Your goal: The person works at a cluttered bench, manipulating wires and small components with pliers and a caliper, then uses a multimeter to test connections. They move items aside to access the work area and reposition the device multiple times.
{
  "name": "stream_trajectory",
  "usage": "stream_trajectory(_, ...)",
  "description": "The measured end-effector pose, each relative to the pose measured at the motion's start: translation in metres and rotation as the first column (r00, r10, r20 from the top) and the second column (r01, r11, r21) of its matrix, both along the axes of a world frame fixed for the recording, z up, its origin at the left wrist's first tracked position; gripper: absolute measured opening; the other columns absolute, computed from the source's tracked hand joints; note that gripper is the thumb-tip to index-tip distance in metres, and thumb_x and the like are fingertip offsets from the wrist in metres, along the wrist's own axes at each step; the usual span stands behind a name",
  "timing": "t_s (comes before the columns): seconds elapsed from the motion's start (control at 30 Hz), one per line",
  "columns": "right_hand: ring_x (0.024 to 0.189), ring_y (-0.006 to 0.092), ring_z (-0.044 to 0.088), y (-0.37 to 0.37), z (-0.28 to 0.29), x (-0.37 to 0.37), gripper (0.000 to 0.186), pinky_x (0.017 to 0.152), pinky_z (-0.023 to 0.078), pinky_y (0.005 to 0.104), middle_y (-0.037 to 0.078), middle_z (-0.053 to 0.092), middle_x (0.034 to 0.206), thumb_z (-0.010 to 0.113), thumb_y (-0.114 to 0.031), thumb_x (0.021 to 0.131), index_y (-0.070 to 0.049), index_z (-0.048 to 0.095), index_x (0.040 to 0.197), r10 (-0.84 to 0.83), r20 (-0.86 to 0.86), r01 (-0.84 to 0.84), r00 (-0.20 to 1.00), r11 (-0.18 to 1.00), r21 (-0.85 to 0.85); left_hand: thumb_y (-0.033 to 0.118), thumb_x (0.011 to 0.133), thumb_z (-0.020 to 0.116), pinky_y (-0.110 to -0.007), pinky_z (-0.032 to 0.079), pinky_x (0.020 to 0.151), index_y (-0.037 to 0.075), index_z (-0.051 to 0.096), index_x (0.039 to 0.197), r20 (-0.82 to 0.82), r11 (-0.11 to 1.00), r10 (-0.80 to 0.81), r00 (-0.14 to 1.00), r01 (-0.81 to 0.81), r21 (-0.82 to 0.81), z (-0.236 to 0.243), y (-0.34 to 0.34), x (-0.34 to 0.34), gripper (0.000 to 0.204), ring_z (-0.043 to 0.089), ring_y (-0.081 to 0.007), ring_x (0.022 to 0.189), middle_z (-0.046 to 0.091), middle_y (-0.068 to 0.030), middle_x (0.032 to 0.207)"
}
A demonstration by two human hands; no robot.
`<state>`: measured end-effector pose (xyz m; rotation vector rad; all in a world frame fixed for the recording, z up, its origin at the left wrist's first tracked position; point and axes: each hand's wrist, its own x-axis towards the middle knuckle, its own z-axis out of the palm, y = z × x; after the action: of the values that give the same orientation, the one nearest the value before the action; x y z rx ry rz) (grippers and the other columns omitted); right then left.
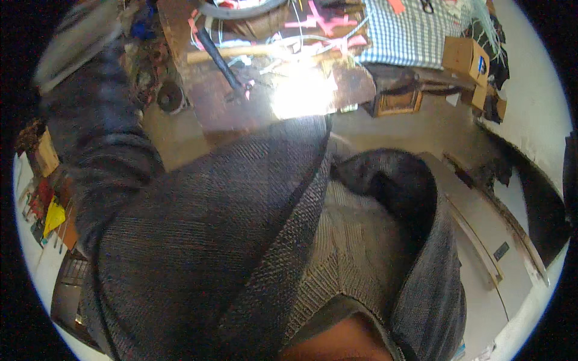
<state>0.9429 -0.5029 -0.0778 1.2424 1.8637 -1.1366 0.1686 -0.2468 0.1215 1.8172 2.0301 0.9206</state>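
Observation:
Neither of my hands shows a visible palm or fingers. My left arm, in a dark sleeve (99, 126), reaches up along the left side of the view. At its upper end lies a blurred pale grey shape (78, 45), and I cannot tell what it is. My right hand is hidden or outside the picture. My dark knitted cardigan (205, 222) fills the middle, hanging over a lighter ribbed sweater (349, 234). Beyond it stands a worn wooden table (232, 117) with a very bright light spot (304, 90). A dark rod-like tool (218, 60) lies on it.
Pink strips (322, 21), pale cords and a round rim (241, 9) clutter the tabletop. A checked cloth (409, 36) and an open cardboard box (466, 57) are at the far right. A wooden drawer (398, 103) sits below. White cabinet-like panels (487, 240) stand at right.

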Motion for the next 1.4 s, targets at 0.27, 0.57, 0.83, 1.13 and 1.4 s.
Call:
stream_trajectory(0.27,0.121,0.0322,0.067,0.056,-0.039,-0.011,0.057,0.1,0.053,0.0436,0.018,0.067,0.133,0.067,-0.037,0.097,-0.01,0.055,0.145,0.15,-0.263,-0.135,0.953,0.988,0.074,0.048,0.102,0.059,-0.042,0.047,0.108,-0.002,0.058,0.139,0.048,0.989,-0.133,0.99,0.136,-0.062,0.042,-0.068,0.06,0.062,0.058,-0.0371,0.13,0.062,-0.0237,0.138)
stream_trajectory(0.57,0.115,0.0329,0.07,0.052,-0.002,-0.019,0.051,0.097,0.055,0.0426,0.016,0.071,0.126,0.069,-0.036,0.096,-0.011,0.061,0.139,-0.082,-0.06,0.088,0.995,0.992,0.095,0.051,0.102,0.058,-0.042,0.046,0.109,-0.001,0.054,0.143,0.081,0.964,-0.235,0.969,0.243,-0.11,0.061,-0.114,0.098,0.066,0.056,-0.0359,0.133,0.059,-0.022,0.141)
stream_trajectory(0.83,0.112,0.033,0.071,0.054,0.002,-0.006,0.049,0.096,0.056,0.0422,0.015,0.073,0.122,0.069,-0.036,0.095,-0.011,0.063,0.137,-0.022,-0.004,0.022,1.0,0.991,0.134,0.053,0.102,0.058,-0.042,0.044,0.111,0.0,0.051,0.146,0.095,0.962,-0.243,0.965,0.253,-0.105,0.077,-0.113,0.106,0.07,0.053,-0.0348,0.135,0.057,-0.0204,0.145)
stream_trajectory(1.13,0.102,0.0339,0.074,0.082,-0.014,-0.024,0.04,0.09,0.059,0.0427,0.014,0.076,0.112,0.067,-0.034,0.095,-0.01,0.068,0.128,0.0,-0.24,0.049,0.971,0.979,0.2,0.056,0.101,0.058,-0.042,0.043,0.112,0.001,0.048,0.15,0.142,0.995,-0.1,0.985,0.1,0.003,0.137,-0.062,0.056,0.074,0.051,-0.0336,0.138,0.055,-0.0187,0.148)
stream_trajectory(1.4,0.108,0.0392,0.068,0.142,0.082,-0.159,0.037,0.094,0.054,0.0469,0.02,0.072,0.115,0.066,-0.025,0.093,-0.005,0.068,0.124,0.125,-0.432,0.03,0.893,0.941,0.336,0.05,0.102,0.061,-0.043,0.044,0.108,-0.002,0.054,0.145,0.105,0.988,0.033,0.994,-0.017,-0.151,0.036,-0.005,0.0,0.068,0.056,-0.0316,0.129,0.059,-0.0195,0.142)
